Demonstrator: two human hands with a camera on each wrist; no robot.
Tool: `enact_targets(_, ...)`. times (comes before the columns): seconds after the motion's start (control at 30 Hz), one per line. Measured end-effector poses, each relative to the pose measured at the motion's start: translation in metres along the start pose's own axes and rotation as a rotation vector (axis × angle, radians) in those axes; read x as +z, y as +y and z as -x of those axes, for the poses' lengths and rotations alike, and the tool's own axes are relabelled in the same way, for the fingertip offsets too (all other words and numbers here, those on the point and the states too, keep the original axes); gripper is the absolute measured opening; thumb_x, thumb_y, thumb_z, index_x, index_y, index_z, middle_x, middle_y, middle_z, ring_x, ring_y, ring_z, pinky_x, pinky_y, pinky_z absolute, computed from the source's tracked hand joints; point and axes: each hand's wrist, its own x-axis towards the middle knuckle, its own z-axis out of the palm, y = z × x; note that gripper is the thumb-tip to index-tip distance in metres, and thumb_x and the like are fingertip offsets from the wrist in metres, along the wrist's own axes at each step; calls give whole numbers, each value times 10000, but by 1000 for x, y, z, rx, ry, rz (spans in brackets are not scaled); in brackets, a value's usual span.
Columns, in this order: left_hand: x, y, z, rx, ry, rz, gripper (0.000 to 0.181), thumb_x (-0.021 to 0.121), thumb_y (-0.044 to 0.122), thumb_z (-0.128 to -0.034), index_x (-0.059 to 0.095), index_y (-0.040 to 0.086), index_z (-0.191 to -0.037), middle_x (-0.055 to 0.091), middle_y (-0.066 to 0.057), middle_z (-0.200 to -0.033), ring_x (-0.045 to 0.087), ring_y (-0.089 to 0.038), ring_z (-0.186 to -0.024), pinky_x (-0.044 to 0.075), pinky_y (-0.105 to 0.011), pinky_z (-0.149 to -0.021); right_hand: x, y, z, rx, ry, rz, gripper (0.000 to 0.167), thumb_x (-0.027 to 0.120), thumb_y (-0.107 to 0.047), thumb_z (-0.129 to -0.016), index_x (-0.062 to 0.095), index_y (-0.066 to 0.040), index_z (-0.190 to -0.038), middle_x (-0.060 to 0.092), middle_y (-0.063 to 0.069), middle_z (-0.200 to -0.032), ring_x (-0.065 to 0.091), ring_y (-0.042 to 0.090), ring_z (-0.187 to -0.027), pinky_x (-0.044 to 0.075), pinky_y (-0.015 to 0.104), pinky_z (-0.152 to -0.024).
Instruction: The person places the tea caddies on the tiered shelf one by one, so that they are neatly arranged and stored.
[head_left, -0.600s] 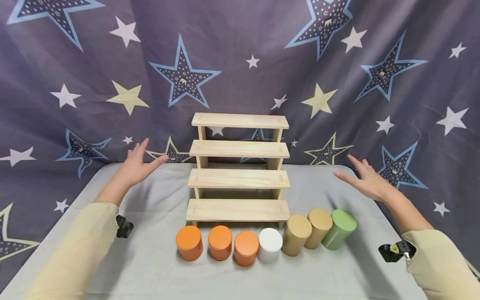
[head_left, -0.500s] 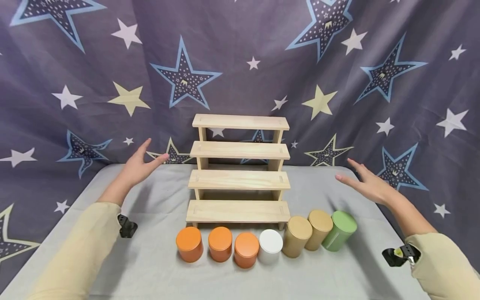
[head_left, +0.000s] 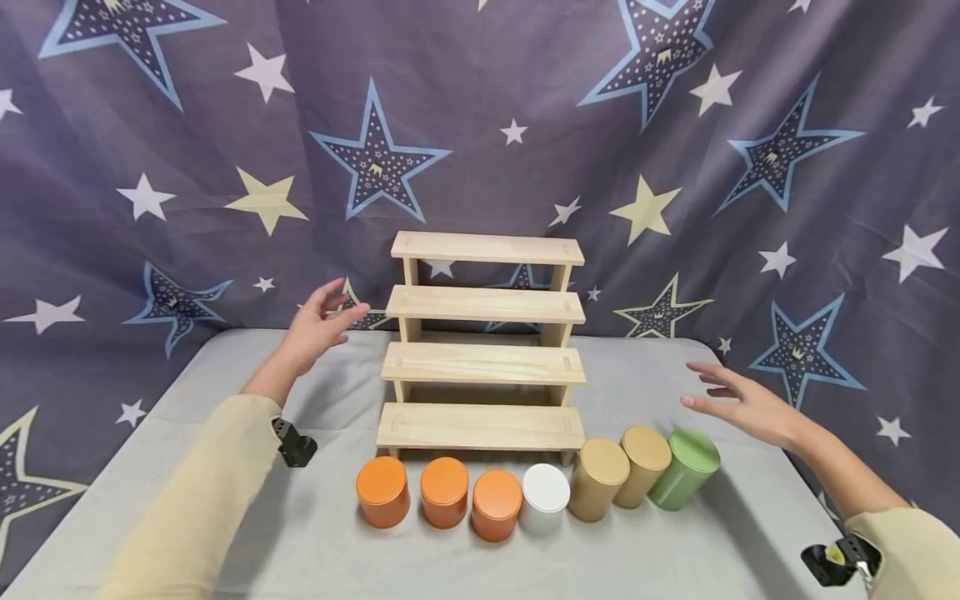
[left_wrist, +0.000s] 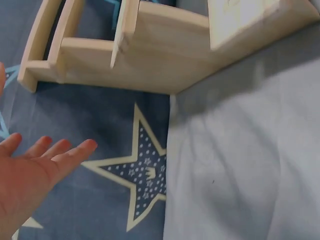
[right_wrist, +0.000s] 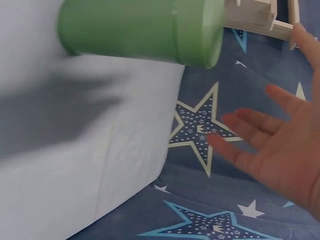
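Note:
A four-step wooden rack stands mid-table, also seen in the left wrist view as a wooden side panel. My left hand hovers left of the rack, fingers relaxed and holding nothing; in the left wrist view the hand has its fingers spread. My right hand is in the air above and to the right of a green canister, empty, its fingers loosely extended. The right wrist view shows that hand beside the green canister, not touching it.
In front of the rack stand several orange tins, a white tin and two tan canisters, in a row with the green one. A grey cloth covers the table; a star-patterned curtain hangs behind.
My left hand has moved right, toward the rack, its fingers bending a little. My right hand has come lower, closer to the green canister. The head view has shifted slightly; rack and tins stand as before.

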Motion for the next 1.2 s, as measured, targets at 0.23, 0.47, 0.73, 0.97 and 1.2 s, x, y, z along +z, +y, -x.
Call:
enact_targets(0.23, 21, -5, -10, -12, -35, 49, 870, 649, 408, -862, 131, 146, -1510, 242, -172, -1531, 338, -349, -1364, 415, -541, -995, 13, 7, 12, -90, -15, -6, 586, 619, -280, -901, 400, -42, -1391, 499, 257, -1315, 558, 326, -1140, 521, 371, -838)
enact_targets(0.47, 39, -7, -18, -12, -59, 123, 816, 650, 339, -876, 166, 147, -1504, 256, -173, -1526, 360, -349, -1350, 419, -522, -1000, 31, 15, 22, -183, -66, -133, 588, 707, -177, -832, 454, -36, -1344, 542, 174, -1276, 507, -101, -1044, 517, 233, -770)
enact_targets(0.73, 51, -6, -27, -25, -48, 184, 788, 648, 300, -883, 181, 152, -1501, 287, -183, -1508, 402, -362, -1317, 408, -518, -1014, 42, 19, 24, -260, -90, -176, 637, 760, -155, -777, 463, -2, -1320, 532, -70, -1199, 526, -56, -958, 514, 199, -737)
enact_targets(0.97, 58, -6, -30, -36, -39, 184, 824, 664, 328, -867, 165, 176, -1505, 318, -186, -1494, 423, -372, -1297, 404, -539, -1007, 48, 24, 25, -248, -147, -231, 695, 758, -141, -777, 404, 26, -1351, 503, 47, -1206, 516, -45, -957, 517, 212, -750)
enact_targets(1.2, 62, -8, -34, -36, -22, 203, 818, 662, 338, -867, 172, 180, -1503, 378, -192, -1459, 433, -359, -1292, 408, -538, -1004, 49, 24, 24, -245, -166, -251, 737, 761, -131, -768, 363, 33, -1366, 494, 168, -1171, 522, -36, -931, 512, 223, -711)
